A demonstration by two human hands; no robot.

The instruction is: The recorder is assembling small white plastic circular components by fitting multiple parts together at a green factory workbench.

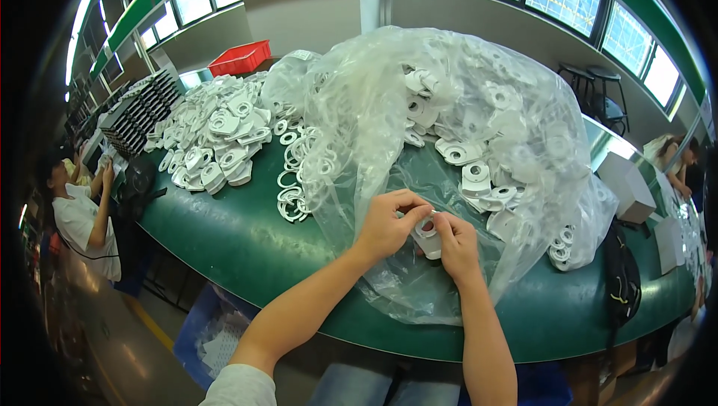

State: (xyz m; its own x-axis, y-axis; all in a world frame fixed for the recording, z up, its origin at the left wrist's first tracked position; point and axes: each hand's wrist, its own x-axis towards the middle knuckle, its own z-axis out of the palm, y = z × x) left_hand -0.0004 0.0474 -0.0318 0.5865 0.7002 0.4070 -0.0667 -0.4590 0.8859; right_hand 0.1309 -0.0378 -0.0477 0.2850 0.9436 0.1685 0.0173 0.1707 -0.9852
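Near the table's front edge, my left hand [390, 225] and my right hand [458, 247] are closed on one white plastic part with a round hole [429, 246]. Thumbs and fingertips of both hands meet at its upper edge and hide some of it. Beneath them a clear plastic bag [407, 290] spreads over the green table [224, 219]. Farther back the same sheeting drapes over a big heap of similar white parts [461, 152]. White rings [290, 200] lie in a loose row to the left of the bag.
A pile of white parts [224, 125] covers the table's left, with stacked dark trays [142, 111] and a red bin [239, 58] behind. At right are a white box [626, 185] and a black bag [622, 275]. A blue bin [196, 331] stands below; a person [86, 215] is at left.
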